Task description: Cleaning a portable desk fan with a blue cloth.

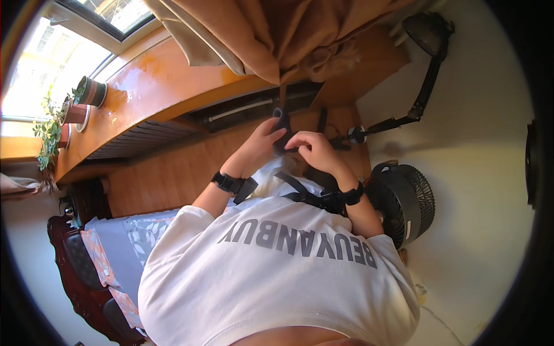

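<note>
My left hand (263,140) grips a dark, soft-looking piece, probably fabric (282,134), with the thumb across its front. Its upper end curls into a loop; its exact kind cannot be told. My right hand (318,151) has its fingers bent and pinches the lower edge of the same dark piece. Black bands with modules sit on both wrists. Below the hands, white cloth (277,171) lies over my lap area. Black straps with a buckle (326,200) cross in front of my white printed T-shirt (281,277).
A black fan (402,203) stands right, below a jointed black desk lamp (417,108). Brown curtains (242,30) hang ahead over a wooden windowsill (147,82) with several potted plants (92,91). A bed (112,242) with a dark carved headboard (65,246) is left, above wooden flooring (147,186).
</note>
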Tool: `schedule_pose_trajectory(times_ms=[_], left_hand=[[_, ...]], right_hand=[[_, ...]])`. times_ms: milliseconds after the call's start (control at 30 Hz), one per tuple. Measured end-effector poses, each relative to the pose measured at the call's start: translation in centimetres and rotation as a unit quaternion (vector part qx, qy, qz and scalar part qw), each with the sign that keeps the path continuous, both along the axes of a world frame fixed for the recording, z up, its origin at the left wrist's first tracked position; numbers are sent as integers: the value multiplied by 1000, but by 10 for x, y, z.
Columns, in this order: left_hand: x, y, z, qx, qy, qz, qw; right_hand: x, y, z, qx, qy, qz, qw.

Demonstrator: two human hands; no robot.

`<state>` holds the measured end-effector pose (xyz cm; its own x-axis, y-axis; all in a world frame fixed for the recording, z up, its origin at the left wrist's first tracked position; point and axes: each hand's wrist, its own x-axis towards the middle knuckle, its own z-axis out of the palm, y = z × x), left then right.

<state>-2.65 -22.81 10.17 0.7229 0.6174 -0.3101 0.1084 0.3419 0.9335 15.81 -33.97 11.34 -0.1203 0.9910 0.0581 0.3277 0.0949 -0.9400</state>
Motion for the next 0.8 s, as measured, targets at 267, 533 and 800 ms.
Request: schedule_pose_trajectory(times_ms=[267,533,800], left_hand=[[-39,-7,85,22,104,-98,990],[-79,-38,81,-21,82,141,986],[-112,-40,-23,142,163,65,974]], right_hand=[[-7,-1,-7,34,22,-169,985],[-20,-13,-22,-115,118,-16,986],[-44,-13,10,-107,53,32,992]])
